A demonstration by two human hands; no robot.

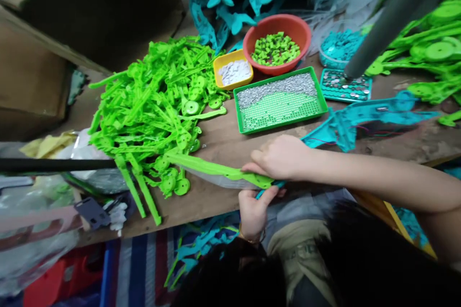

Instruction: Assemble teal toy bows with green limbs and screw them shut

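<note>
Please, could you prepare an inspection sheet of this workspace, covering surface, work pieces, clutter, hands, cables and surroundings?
Surface: brown tabletop, partly covered by parts and containers.
Work pieces: elongated green plastic part in both hands, with a translucent piece along its lower side.
Clutter: heaped green plastic parts; yellow tray of whitish pieces; red bowl of small green pieces; green tray of small silvery pieces.
Hands: left hand and right hand, bare, close around the held part's right-hand end.
Cables: thin reddish wires by a teal plastic part; connections unclear.
Surroundings: cardboard box at left; dark pole at upper right.
</note>
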